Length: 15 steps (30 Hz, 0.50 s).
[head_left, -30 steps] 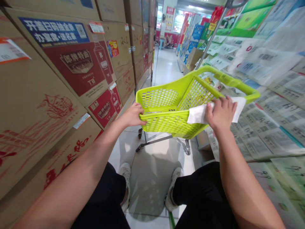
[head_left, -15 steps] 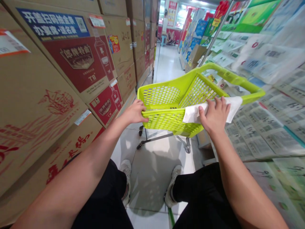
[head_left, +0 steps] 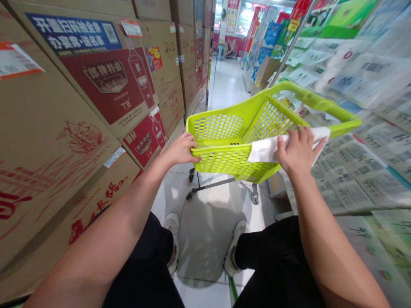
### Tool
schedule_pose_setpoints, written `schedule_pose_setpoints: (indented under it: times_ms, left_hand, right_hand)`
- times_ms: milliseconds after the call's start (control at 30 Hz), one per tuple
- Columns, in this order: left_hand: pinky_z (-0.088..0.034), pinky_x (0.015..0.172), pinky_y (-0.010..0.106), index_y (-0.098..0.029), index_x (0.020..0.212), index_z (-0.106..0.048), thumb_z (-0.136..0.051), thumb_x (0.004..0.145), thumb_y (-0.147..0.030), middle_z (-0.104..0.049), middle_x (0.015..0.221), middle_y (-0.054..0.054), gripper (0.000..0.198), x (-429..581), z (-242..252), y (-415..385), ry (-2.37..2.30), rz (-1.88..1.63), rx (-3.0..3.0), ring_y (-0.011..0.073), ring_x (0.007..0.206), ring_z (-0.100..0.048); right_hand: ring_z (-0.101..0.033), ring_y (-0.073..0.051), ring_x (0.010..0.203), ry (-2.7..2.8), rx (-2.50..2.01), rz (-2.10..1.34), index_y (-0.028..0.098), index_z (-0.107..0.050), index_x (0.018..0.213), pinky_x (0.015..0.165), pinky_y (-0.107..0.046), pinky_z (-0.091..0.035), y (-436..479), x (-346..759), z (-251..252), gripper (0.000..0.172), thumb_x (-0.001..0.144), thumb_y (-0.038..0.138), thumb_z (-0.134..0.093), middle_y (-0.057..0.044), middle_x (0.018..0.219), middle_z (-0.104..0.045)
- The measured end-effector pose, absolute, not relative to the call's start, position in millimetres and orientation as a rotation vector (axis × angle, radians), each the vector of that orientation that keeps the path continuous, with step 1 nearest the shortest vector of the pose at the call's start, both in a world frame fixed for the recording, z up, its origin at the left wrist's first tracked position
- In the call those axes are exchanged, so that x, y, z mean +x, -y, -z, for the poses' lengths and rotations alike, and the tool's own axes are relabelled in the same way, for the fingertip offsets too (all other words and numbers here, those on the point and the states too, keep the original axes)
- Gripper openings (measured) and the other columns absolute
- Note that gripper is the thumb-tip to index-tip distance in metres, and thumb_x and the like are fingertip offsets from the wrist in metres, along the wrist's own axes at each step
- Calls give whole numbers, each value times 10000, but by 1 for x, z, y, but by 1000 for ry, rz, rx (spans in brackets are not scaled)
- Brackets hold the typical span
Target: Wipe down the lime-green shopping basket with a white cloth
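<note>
A lime-green plastic shopping cart (head_left: 221, 161) stands crosswise in front of me. My left hand (head_left: 183, 149) grips the rim at its left end, fingers wrapped over the edge. A white cloth (head_left: 263, 150) is draped along the near rim, toward the handle end. My right hand (head_left: 300, 152) holds the cloth against that rim, fingers apart and reaching over the top edge, thumb on the near side. The cart's handle (head_left: 345, 122) curves up beyond this hand, at the right.
Stacked cardboard cartons (head_left: 105, 85) wall the left side. Plastic-wrapped white packs (head_left: 359, 171) fill the right side close to the cart. Beyond the cart, a tiled aisle (head_left: 224, 81) runs back past a metal post (head_left: 290, 47). My shoes (head_left: 236, 248) are on the floor below.
My right hand has slid a little to the right along the rim, and its fingers are spread wider. The cloth and cart appear only slightly shifted. My left hand keeps its grip.
</note>
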<state>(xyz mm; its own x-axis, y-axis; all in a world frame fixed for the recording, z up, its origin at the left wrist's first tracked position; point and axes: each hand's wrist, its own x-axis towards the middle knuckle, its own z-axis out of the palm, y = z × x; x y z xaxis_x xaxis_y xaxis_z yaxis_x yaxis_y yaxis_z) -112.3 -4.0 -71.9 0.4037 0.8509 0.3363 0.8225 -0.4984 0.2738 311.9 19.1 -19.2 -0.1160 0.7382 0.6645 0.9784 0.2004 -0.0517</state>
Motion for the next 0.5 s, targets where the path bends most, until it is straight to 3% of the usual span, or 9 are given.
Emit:
schedule_pose_setpoints:
  times_ms: [100, 267, 367, 500]
  left_hand:
    - [-479, 1013, 455, -219, 777, -685, -853, 756, -497, -597, 922, 61, 325, -109, 72, 2, -1542, -660, 2557, 294, 1079, -532]
    - [-466, 1046, 469, -221, 816, -698, -863, 772, -516, -616, 990, 80, 341, -104, 66, 2, -1540, -573, 2537, 325, 1155, -502]
    - [-459, 1058, 482, -214, 855, -717, -839, 802, -541, -621, 1012, 96, 353, -100, 63, 5, -1528, -492, 2553, 342, 1172, -488]
    - [-452, 1020, 478, -196, 874, -734, -745, 890, -404, -629, 977, 120, 209, -91, 62, 13, -1515, -434, 2604, 338, 1110, -493]
  right_hand:
    - [-345, -444, 1567, 1849, -1614, 571, 130, -581, 1494, 1258, -787, -74, -28, 323, 15, 655, 1087, 540, -271, -258, 1582, -541]
    - [-477, -429, 1410, 2124, -1406, 489, 102, -577, 1498, 1239, -670, -282, -6, 273, 36, 750, 1054, 654, -331, -247, 1407, -639]
    - [-462, -428, 1425, 2252, -1256, 391, 99, -549, 1542, 1256, -644, -292, 18, 228, 51, 788, 1039, 689, -410, -255, 1480, -593]
    - [-404, -432, 1511, 2367, -1133, 252, 87, -498, 1598, 1291, -638, -265, 46, 180, 61, 836, 1039, 705, -425, -271, 1581, -511]
